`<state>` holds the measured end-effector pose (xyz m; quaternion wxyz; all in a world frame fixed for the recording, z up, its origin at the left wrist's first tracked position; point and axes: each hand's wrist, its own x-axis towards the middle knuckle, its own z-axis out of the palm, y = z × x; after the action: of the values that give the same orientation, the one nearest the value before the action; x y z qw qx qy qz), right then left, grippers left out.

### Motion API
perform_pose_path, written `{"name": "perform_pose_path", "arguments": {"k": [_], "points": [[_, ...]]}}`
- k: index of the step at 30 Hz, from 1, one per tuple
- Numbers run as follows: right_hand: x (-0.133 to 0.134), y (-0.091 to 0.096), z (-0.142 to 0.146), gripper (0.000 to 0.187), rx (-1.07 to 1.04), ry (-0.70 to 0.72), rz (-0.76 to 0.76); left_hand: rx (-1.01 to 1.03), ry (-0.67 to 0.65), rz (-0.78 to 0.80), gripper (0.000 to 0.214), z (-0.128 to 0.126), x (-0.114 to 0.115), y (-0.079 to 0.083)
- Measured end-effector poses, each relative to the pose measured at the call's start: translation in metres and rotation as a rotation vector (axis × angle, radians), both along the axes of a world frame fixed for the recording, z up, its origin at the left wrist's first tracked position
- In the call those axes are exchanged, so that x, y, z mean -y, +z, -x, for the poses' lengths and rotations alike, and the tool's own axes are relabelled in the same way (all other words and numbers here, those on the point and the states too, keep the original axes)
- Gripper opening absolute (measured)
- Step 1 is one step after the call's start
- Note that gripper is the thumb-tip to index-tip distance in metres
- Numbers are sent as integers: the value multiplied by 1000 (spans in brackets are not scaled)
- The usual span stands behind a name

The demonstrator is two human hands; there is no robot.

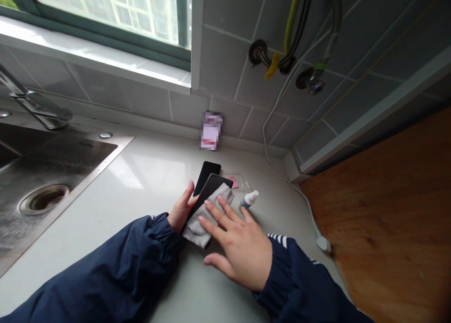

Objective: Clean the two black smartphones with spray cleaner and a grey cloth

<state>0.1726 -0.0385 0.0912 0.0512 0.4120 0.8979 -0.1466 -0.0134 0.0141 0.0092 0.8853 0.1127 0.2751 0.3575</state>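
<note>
While a black phone [213,192] is gripped by the closed fingers of the left hand [181,208], a grey cloth [207,222] is pressed onto it under the right hand's [237,250] open, spread fingers; a second black slab [206,177] lies just behind.

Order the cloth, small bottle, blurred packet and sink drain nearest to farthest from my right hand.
Right hand:
1. Cloth: under the fingers.
2. Small bottle: just ahead.
3. Blurred packet: by the wall.
4. Sink drain: far left.

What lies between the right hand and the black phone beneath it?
A grey fringed cloth lies between the right hand and the black rectangular phone, as the head view shows.
</note>
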Motion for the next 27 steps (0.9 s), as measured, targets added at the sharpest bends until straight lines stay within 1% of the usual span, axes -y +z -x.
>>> {"name": "perform_pose_path", "arguments": {"k": [4,8,12,16,18,21,23,27], "points": [[-4,1,3,74,-15,-88,-58,26,-6,-93,80,-3,3,0],[-7,-7,7,78,-24,-148,-117,93,-8,-132,80,-6,5,0],[-8,-21,11,78,-70,-158,-202,116,-8,-125,81,-8,6,-3],[-8,-28,14,78,-98,-126,-247,129,4,-173,82,-8,6,-13],[-9,-29,15,77,-109,-126,-255,85,53,-221,77,-8,5,-20],[-12,-29,15,74,-123,-162,-279,-38,155,-278,69,-9,3,-26],[-14,-30,15,73,-125,-190,-301,-83,168,-278,70,-9,3,-27],[-17,-31,15,73,-126,-215,-321,-89,175,-263,75,-11,5,-24]]}}
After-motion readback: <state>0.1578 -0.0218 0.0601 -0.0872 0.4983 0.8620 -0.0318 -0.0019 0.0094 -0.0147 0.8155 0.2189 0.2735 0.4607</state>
